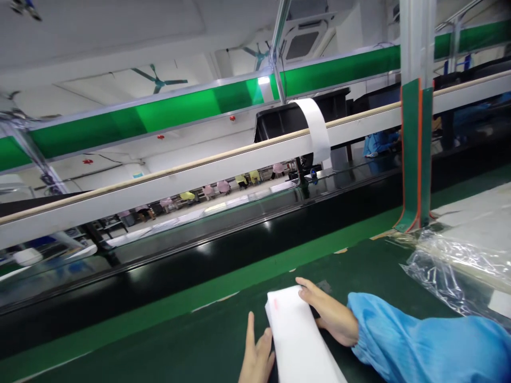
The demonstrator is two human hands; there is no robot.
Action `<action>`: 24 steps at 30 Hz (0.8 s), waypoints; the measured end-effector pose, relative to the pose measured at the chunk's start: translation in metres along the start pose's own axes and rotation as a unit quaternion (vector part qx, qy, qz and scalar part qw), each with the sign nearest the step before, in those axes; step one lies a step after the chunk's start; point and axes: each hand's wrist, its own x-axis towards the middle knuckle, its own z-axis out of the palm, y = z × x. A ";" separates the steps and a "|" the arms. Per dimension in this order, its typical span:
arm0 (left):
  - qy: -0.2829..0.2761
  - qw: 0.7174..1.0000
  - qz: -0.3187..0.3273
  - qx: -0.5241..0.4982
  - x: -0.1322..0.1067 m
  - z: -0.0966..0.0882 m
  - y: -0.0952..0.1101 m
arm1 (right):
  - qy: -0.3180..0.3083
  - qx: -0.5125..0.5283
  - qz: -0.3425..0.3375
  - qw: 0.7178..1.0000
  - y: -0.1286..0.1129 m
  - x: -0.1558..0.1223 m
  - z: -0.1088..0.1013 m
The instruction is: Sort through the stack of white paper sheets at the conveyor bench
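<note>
A long white stack of thin sheets (pixel 299 335) lies at the bottom middle of the head view, with a small pink mark near its far left corner. Its near end runs out of the picture. My right hand (pixel 328 314), in a blue sleeve, grips the stack's far right edge, fingers at the top corner and thumb side lower down. Along the left edge is my left hand (pixel 257 354), its index finger stretched out and the other fingers loosely bent beside the sheets. The lower part of that hand is cut off by the frame.
Under the stack is a dark green work surface (pixel 179 346). Clear plastic film (pixel 447 266) and white sheets (pixel 479 218) lie at right, near a green post (pixel 413 154). Beyond runs a black conveyor belt (pixel 239 239); a white strip (pixel 317 125) hangs over the rail above it.
</note>
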 end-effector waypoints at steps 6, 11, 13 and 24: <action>-0.049 0.998 0.020 -0.018 0.013 -0.013 -0.026 | -0.007 0.005 -0.015 1.000 0.008 0.000 0.000; -0.027 0.999 0.047 -0.003 0.013 -0.010 -0.031 | -0.020 -0.037 -0.006 0.999 0.014 -0.002 -0.003; -0.015 0.998 0.051 -0.020 0.011 -0.009 -0.031 | -0.026 -0.078 -0.016 0.997 0.019 0.000 -0.006; -0.055 0.977 0.187 -0.082 0.002 -0.002 -0.008 | -0.201 0.137 0.001 0.970 0.029 -0.013 0.001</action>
